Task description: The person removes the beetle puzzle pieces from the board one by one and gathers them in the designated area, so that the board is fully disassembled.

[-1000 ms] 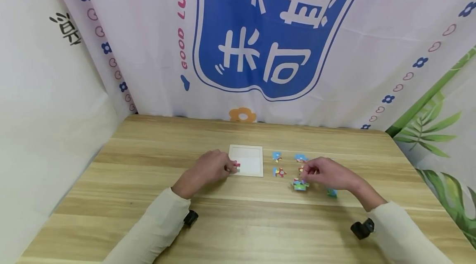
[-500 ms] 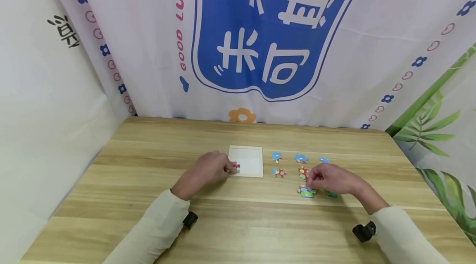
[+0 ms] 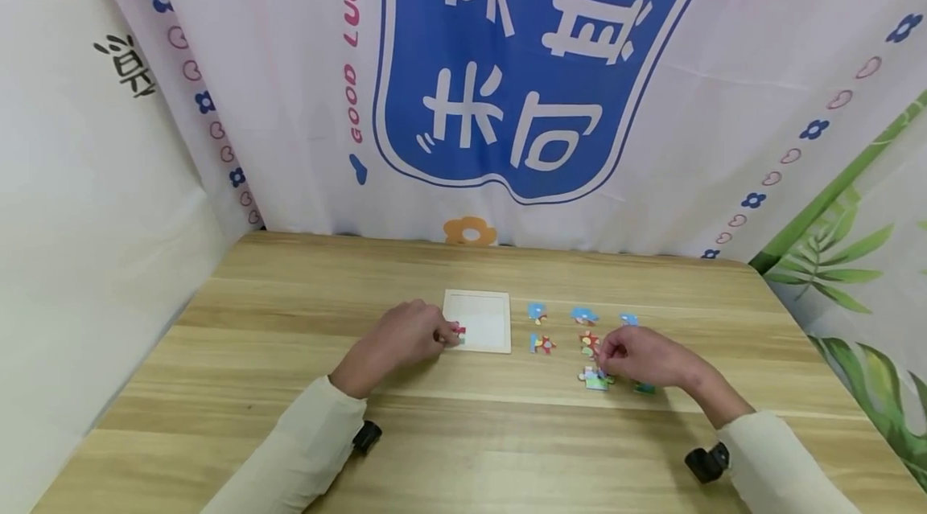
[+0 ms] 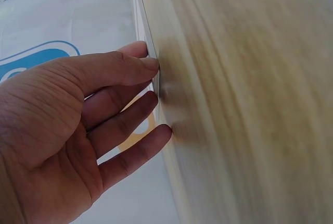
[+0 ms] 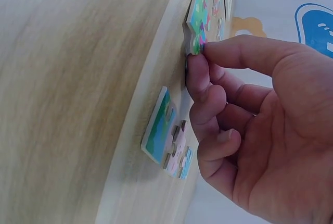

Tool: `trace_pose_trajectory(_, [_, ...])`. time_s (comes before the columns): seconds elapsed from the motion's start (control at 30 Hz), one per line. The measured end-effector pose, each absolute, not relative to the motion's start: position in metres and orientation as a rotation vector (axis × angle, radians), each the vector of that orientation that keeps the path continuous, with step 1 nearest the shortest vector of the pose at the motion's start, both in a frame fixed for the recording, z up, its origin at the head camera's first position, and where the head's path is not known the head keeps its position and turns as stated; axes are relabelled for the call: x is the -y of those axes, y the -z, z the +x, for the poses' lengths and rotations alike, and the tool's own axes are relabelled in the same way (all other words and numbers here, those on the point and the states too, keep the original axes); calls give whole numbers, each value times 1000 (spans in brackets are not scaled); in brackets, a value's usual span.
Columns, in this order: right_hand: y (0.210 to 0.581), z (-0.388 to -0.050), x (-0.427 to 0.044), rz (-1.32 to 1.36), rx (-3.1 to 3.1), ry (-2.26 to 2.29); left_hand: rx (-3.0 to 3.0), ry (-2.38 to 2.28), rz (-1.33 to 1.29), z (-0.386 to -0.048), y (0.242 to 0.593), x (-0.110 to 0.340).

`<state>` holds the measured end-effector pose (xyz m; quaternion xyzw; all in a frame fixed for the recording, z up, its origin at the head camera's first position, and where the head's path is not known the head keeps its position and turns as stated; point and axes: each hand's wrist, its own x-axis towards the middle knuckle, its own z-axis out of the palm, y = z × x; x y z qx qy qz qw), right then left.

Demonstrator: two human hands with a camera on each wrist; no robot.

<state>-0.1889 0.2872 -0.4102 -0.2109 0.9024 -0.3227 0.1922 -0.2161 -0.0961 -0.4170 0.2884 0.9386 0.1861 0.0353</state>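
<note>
The left hand [image 3: 409, 333] has its fingertips on a red-and-green jigsaw piece [image 3: 461, 331] in the near left corner of a white puzzle tray [image 3: 488, 317]. In the left wrist view, that hand's [image 4: 78, 114] thumb and index finger meet at the tray's thin edge; the piece is hidden there. The right hand [image 3: 655, 355] pinches the top of a green-and-blue jigsaw piece [image 3: 595, 379] between thumb and index finger. The right wrist view shows this piece [image 5: 196, 21] at the fingertips of the right hand [image 5: 276, 120], its other fingers curled below.
Several more jigsaw pieces lie on the wooden table [image 3: 449, 450] right of the tray, including a blue-and-red one [image 3: 542, 344] and a red one [image 3: 588, 339]. Another piece [image 5: 158, 127] lies under the right hand. A printed curtain [image 3: 311, 176] hangs behind the table.
The right hand has moved slightly right and nearer with its jigsaw piece, uncovering the red piece and a blue one behind. The left hand has stayed at the tray corner.
</note>
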Motion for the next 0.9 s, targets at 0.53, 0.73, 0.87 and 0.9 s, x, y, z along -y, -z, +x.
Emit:
trace_pose_trajectory(0.53, [399, -190, -285, -599, -2668, 828, -2866, -602, 891, -218, 418, 96])
trace_pose_trajectory(0.73, [396, -196, -271, -677, -2683, 853, -2871, -583, 888, -219, 419, 96])
trace_pose_trajectory(0.87, [399, -200, -254, -723, -2695, 848, -2879, -586, 907, -217, 420, 97])
trace_pose_trajectory(0.9, [399, -201, -249, -739, -2696, 850, -2881, -586, 912, -217, 420, 97])
